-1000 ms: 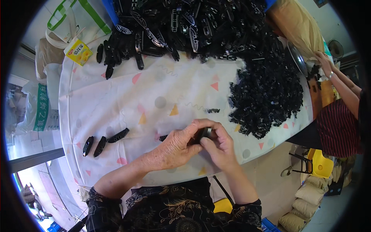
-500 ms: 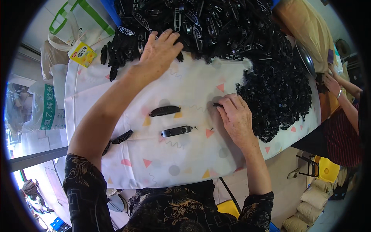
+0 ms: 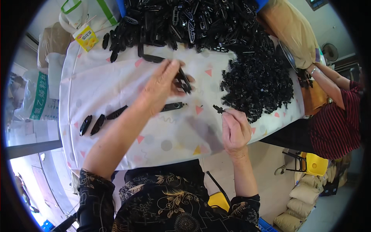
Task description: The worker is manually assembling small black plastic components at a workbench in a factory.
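My left hand (image 3: 164, 79) is closed around a long black plastic part (image 3: 184, 81) with openings in it, held above the middle of the table. In my right hand (image 3: 236, 129), thumb and fingers pinch a small black plastic piece (image 3: 218, 109), its end pointing left. Between the hands lies another long black part (image 3: 174, 106), partly covered by my left forearm. Three more long dark parts lie left of that forearm, among them a glossy one (image 3: 85, 125). One black curved part (image 3: 153, 58) rests just beyond my left hand.
A heap of long black parts (image 3: 185, 23) fills the table's far side. To the right spreads a pile of small black pieces (image 3: 259, 81). A yellow drink carton (image 3: 86, 38) stands far left. A co-worker's arm (image 3: 328, 79) reaches in at right, by a tan sack (image 3: 288, 29).
My left hand has come back from the heap with a long black part. My right hand has raised the small piece off the cloth. The whole view has shifted.
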Demonstrator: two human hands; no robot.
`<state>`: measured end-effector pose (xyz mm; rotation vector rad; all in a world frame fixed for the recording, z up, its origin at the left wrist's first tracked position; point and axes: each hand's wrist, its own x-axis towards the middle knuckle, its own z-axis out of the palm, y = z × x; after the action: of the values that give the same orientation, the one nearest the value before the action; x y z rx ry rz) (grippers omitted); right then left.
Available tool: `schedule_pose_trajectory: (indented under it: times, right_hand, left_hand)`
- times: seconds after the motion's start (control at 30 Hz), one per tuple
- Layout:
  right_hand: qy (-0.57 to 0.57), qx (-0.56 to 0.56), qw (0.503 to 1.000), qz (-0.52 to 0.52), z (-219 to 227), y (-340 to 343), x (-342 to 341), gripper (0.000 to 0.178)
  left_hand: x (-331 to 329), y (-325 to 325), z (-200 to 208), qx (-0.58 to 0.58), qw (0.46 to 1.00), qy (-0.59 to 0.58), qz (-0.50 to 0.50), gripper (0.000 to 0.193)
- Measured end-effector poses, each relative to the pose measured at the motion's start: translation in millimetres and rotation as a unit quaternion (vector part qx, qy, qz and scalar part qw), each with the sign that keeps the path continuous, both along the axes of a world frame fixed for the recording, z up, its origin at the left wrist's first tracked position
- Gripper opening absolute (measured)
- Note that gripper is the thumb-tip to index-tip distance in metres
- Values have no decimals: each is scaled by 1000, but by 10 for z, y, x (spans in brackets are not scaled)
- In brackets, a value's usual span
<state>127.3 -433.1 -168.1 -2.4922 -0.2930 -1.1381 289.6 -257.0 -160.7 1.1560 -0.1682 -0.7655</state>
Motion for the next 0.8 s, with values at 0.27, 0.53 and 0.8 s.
schedule_pose_trajectory:
  times: [0.27,0.53,0.8]
  right_hand:
    - [-25,-77,996,29,127,216,-389,28]
    - [-33,-52,998,28,130,407,-573,29]
    - [-3,-7,999,38,142,495,-593,29]
  left_hand:
    - [-963,207,-71,-185,958,185,-117,55]
    - [-1292,227,-27,-154,972,124,-126,53]
    - [-1374,189,-14,-143,972,127,-133,52]
